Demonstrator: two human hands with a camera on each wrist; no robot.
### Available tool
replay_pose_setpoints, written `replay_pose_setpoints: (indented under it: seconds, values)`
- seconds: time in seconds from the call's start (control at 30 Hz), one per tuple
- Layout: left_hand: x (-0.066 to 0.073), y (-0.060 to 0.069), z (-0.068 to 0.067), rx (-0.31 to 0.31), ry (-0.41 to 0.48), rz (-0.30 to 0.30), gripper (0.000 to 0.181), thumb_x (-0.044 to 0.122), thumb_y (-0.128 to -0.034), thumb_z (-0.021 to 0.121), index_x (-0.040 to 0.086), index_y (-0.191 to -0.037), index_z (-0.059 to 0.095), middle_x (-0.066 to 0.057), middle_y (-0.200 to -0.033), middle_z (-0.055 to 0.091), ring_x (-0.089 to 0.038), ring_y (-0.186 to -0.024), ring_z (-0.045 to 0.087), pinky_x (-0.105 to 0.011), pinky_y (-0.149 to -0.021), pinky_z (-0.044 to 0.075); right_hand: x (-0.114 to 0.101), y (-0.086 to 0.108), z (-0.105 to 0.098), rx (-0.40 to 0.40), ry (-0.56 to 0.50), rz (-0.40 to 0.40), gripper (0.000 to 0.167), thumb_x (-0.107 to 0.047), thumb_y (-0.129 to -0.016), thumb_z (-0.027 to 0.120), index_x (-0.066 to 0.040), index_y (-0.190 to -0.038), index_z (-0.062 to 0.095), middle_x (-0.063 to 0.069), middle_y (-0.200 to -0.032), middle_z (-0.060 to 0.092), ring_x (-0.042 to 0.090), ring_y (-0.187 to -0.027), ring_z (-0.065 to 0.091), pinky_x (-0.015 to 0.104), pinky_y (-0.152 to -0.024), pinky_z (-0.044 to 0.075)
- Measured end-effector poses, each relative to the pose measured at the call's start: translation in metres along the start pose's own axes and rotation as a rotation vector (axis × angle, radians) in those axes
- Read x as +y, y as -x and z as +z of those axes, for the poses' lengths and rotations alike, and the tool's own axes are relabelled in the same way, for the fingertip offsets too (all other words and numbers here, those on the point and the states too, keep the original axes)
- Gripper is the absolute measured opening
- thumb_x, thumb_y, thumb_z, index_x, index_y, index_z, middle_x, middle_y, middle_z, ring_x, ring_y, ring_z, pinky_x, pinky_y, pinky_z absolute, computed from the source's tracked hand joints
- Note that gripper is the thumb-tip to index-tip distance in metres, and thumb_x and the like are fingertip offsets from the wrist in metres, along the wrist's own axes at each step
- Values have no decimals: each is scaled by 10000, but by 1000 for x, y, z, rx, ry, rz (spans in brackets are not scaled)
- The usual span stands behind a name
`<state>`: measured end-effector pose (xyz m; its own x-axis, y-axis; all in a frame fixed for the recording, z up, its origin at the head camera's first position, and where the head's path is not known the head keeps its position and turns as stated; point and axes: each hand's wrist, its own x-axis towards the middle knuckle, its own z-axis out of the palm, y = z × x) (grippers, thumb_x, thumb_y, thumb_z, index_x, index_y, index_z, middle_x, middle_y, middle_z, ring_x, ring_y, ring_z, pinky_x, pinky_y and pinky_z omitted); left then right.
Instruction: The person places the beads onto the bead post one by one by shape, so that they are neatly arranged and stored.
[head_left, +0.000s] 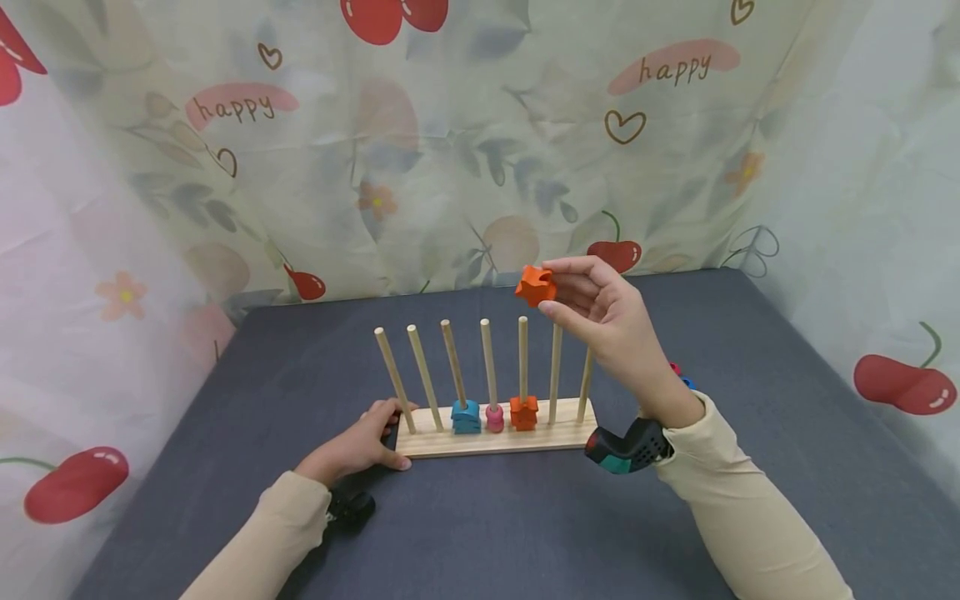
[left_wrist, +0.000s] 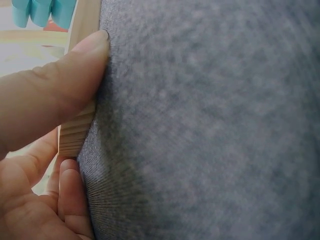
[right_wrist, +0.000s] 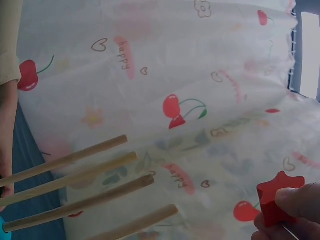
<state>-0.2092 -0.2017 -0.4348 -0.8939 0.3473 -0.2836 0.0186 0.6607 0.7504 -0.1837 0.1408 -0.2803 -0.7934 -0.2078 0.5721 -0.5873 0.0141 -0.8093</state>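
Note:
In the head view a wooden peg board (head_left: 442,445) stands on the dark cloth, with a row of several upright pegs. My left hand (head_left: 358,442) grips its left end; the left wrist view shows the thumb (left_wrist: 82,67) on the front edge and fingers round the end. Raised above the pegs on the right, my right hand (head_left: 611,321) pinches an orange star-shaped bead (head_left: 536,286) between thumb and fingers. Blue beads (head_left: 465,419), a pink bead stack (head_left: 494,418) and orange star-shaped beads (head_left: 523,415) sit low on three middle pegs.
Small red and blue pieces (head_left: 686,382) lie on the table (head_left: 480,533), mostly hidden behind the right forearm. A printed curtain (head_left: 450,167) encloses the back and both sides. Bare peg tops (right_wrist: 135,156) rise close beneath the right hand.

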Motion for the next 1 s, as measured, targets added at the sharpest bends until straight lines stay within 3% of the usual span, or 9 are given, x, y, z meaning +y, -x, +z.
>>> replay_pose_setpoints:
  seconds: [0.3,0.53,0.83,1.0]
  values:
    - [-1,-1,0,2,-4,14,759,122,-711,859,130,-1355,459,-182,-1331,372,-365,-1250,335,-577,-1037,303,11,5,8,-31,83,-18,398,-17,-939,596,-13,-1335,550,124,-1261,608,72,-1073,622,207,-901,498]
    - [-2,0,0,6,-5,6,757,125,-714,857,136,-1357,458,-179,-1336,372,-364,-1263,334,-580,-1041,305,19,7,14,-42,107,-23,393,-15,-966,545,-6,-1359,525,144,-1307,567,44,-1102,589,185,-914,482]
    - [-1,-1,1,11,-8,3,763,122,-704,863,141,-1354,463,-168,-1324,380,-351,-1242,331,-578,-1032,301,34,8,21,-14,49,-16,395,-21,-961,556,-8,-1354,525,174,-1217,615,74,-1011,602,178,-841,496]
    - [0,-1,2,22,-16,8,776,128,-694,871,145,-1355,464,-156,-1302,396,-333,-1211,332,-570,-1018,299,41,10,24,-17,42,16,375,-48,-973,541,19,-1341,516,193,-1241,581,64,-1011,587,174,-866,489]
